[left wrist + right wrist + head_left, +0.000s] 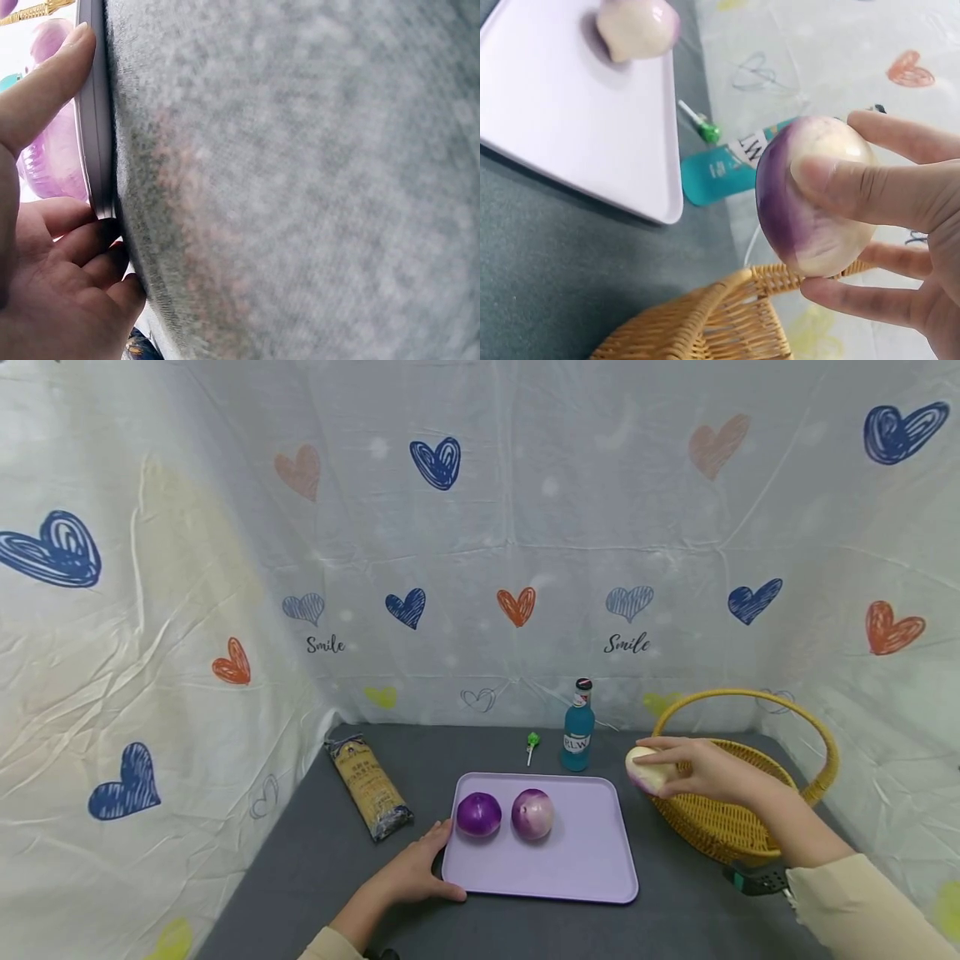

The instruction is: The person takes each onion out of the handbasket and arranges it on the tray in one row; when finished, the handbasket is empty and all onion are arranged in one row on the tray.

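Observation:
My right hand [693, 768] grips a purple-and-white onion [810, 196] between thumb and fingers, above the left rim of a yellow wicker basket [693, 822]. At the near left corner of a lilac tray [555, 877], my left hand [412, 868] holds the rim. In the left wrist view, its thumb [56, 75] lies over the tray's edge [91, 127] and the other fingers bend against the side. Two more onions sit on the tray: a deep purple one [478, 814] on the left and a paler one [532, 814] beside it.
Behind the tray stand a blue bottle [577, 731] and a small green lollipop [532, 742]. A yellow packet [369, 785] lies at the left on the grey tabletop [300, 877]. The basket's tall handle [817, 727] arches up at the right, near the heart-printed cloth [480, 552].

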Demonstrator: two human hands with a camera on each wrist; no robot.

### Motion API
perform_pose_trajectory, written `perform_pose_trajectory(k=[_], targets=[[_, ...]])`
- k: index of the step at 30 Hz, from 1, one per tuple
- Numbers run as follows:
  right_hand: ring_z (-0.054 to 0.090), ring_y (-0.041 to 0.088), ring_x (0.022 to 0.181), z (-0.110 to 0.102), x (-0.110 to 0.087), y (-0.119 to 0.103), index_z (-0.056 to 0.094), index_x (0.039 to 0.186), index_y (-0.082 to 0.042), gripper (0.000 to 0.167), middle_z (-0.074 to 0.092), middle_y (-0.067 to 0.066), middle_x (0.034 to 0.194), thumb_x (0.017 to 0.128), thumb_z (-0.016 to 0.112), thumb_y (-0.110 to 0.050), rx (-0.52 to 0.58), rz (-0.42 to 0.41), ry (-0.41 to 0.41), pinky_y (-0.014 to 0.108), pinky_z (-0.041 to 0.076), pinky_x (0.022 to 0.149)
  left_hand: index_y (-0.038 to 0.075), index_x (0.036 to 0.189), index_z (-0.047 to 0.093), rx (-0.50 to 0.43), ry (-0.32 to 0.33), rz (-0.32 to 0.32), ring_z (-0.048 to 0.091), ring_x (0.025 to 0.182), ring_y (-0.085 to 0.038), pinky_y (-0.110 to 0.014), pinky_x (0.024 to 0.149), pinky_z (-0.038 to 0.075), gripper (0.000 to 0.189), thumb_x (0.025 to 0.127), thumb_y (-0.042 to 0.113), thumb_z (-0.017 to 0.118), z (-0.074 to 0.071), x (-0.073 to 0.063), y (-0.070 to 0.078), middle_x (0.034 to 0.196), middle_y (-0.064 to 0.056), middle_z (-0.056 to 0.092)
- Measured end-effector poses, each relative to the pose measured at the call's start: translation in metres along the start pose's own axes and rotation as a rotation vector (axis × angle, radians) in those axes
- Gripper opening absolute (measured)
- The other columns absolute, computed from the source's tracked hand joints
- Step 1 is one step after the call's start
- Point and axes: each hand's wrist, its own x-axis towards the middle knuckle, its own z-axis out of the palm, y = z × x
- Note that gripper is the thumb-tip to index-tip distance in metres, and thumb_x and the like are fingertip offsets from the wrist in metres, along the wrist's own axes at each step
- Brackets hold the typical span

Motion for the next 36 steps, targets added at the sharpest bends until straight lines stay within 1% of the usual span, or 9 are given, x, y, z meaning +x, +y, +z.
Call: perform_pose_trajectory(k=[3,6,8,12,14,19,26,30,36], targets=[[0.053,0.047,0.130,0.004,0.003,-0.002,0.068,0.133,-0.016,0.051,0.054,0.020,0.147,0.085,0.081,-0.027,0.012,-0.003,-0.010,0.048,0.057,0.092,-0.002,0.158,0.027,0.000,-0.003,-0.004,0.023,0.152,-0.042,-0.065,0.118,0.025,0.119,0.072,0.055,0.087,0.000,0.000,0.000,0.164,-0.021,0.028],[0.054,0.045,0.129,0.008,0.004,-0.003,0.069,0.133,-0.016,0.051,0.054,0.020,0.147,0.085,0.081,-0.027,0.024,-0.002,-0.019,0.045,0.058,0.092,-0.002,0.158,0.027,-0.002,-0.004,-0.006,0.023,0.152,-0.042,-0.065,0.118,0.025,0.119,0.072,0.055,0.086,-0.001,0.000,0.001,0.164,-0.021,0.028],[0.057,0.044,0.126,0.011,0.005,-0.005,0.069,0.133,-0.016,0.050,0.054,0.020,0.147,0.085,0.081,-0.026,0.040,-0.001,-0.017,0.040,0.060,0.088,-0.002,0.158,0.027,0.001,-0.005,-0.009,0.023,0.152,-0.042,-0.065,0.118,0.025,0.119,0.072,0.055,0.086,-0.001,-0.001,0.001,0.164,-0.021,0.028],[0.057,0.044,0.125,0.017,0.007,-0.007,0.068,0.133,-0.014,0.051,0.053,0.022,0.147,0.085,0.081,-0.024,0.067,-0.014,-0.001,0.035,0.060,0.082,-0.002,0.158,0.027,0.007,-0.006,-0.011,0.023,0.152,-0.042,-0.065,0.118,0.025,0.120,0.072,0.056,0.086,-0.001,-0.001,0.001,0.164,-0.021,0.028],[0.056,0.045,0.126,0.020,0.009,-0.008,0.068,0.133,-0.014,0.052,0.054,0.022,0.147,0.085,0.082,-0.024,0.074,-0.017,0.004,0.037,0.061,0.083,-0.002,0.158,0.027,0.008,-0.007,-0.013,0.023,0.152,-0.042,-0.065,0.118,0.025,0.120,0.072,0.056,0.086,-0.001,-0.001,0.001,0.164,-0.021,0.028],[0.055,0.045,0.128,0.030,0.013,-0.011,0.068,0.134,-0.016,0.052,0.054,0.020,0.147,0.085,0.081,-0.028,0.075,-0.005,-0.002,0.047,0.058,0.090,-0.001,0.158,0.027,0.002,-0.005,-0.011,0.023,0.152,-0.042,-0.066,0.118,0.025,0.120,0.072,0.057,0.086,-0.001,-0.001,0.001,0.163,-0.021,0.028],[0.055,0.045,0.128,0.048,0.020,-0.011,0.067,0.135,-0.015,0.053,0.052,0.022,0.148,0.086,0.080,-0.028,0.151,-0.023,-0.034,0.041,0.060,0.084,-0.002,0.158,0.027,0.007,-0.003,-0.005,0.024,0.152,-0.042,-0.066,0.117,0.026,0.120,0.071,0.056,0.086,0.001,0.001,0.000,0.163,-0.023,0.028],[0.054,0.046,0.130,0.057,0.023,-0.011,0.067,0.135,-0.016,0.053,0.054,0.021,0.147,0.085,0.080,-0.028,0.143,-0.051,-0.038,0.042,0.059,0.088,-0.001,0.158,0.026,0.008,-0.008,-0.006,0.024,0.152,-0.042,-0.067,0.117,0.026,0.120,0.072,0.056,0.086,0.001,0.001,0.000,0.163,-0.023,0.028],[0.053,0.046,0.131,0.072,0.029,-0.015,0.065,0.137,-0.016,0.052,0.056,0.021,0.146,0.089,0.077,-0.033,0.145,-0.063,-0.057,0.051,0.055,0.095,-0.002,0.158,0.027,0.005,-0.006,-0.005,0.024,0.152,-0.043,-0.066,0.117,0.026,0.119,0.072,0.055,0.087,0.000,0.000,0.000,0.163,-0.023,0.029]])
